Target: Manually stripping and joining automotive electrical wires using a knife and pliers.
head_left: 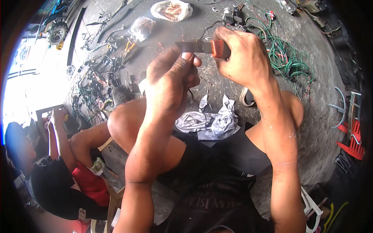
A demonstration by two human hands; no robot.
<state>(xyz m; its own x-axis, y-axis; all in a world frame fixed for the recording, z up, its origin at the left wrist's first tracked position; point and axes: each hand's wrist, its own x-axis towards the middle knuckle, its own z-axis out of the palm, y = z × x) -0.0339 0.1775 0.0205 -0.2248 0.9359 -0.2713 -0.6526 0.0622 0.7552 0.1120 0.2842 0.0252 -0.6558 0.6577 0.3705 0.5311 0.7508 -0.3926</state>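
My right hand (244,58) grips a knife (215,48) by its orange and black handle, with the dark blade pointing left. The blade (192,46) lies at the thumb and fingertips of my left hand (171,72). That hand is closed on something small that I cannot make out. A dark cable runs behind both hands, and a short piece of it hangs below my left hand. Crumpled grey rags (208,122) lie on the ground between my bent legs.
Tangled green wires (285,58), harnesses (97,85), a white bag (171,11) and a clear bag (142,28) lie on the concrete. A co-worker (50,182) sits at the left, hands raised. Red chair-like plastic pieces (349,149) stand at the right.
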